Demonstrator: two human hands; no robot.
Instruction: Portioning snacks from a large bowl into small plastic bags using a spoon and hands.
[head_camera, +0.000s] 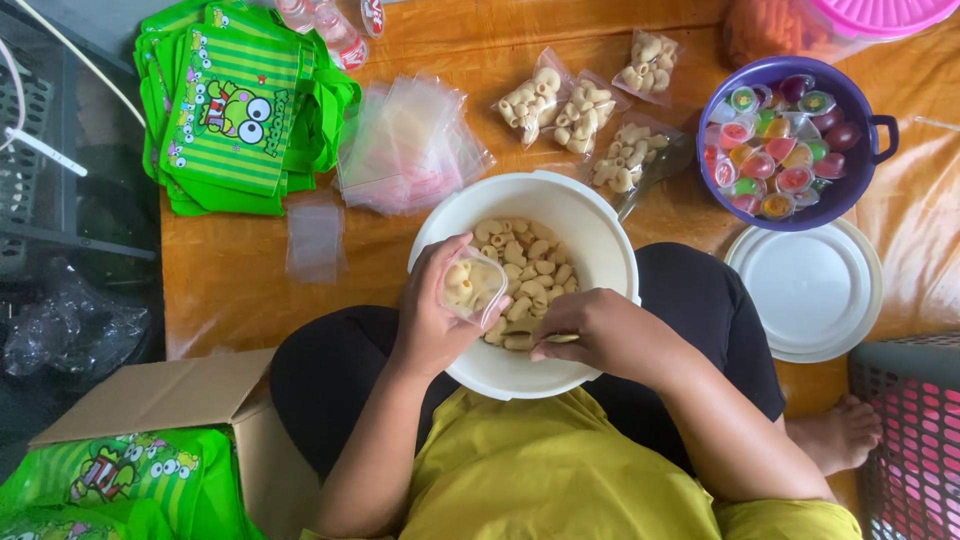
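A white bowl (600, 235) rests on my lap, holding pale shell-shaped snacks (530, 265). My left hand (430, 315) grips a small clear plastic bag (472, 285) partly filled with snacks, held over the bowl's left side. My right hand (590, 330) reaches into the bowl at its near edge, fingers pinched on a snack piece.
Three filled snack bags (585, 110) lie beyond the bowl. A pile of empty clear bags (405, 150) and green frog-print pouches (235, 100) sit at the left. A purple bowl of jelly cups (785, 140), a white lid (805, 290), a cardboard box (190, 400) and a pink basket (915, 440) surround me.
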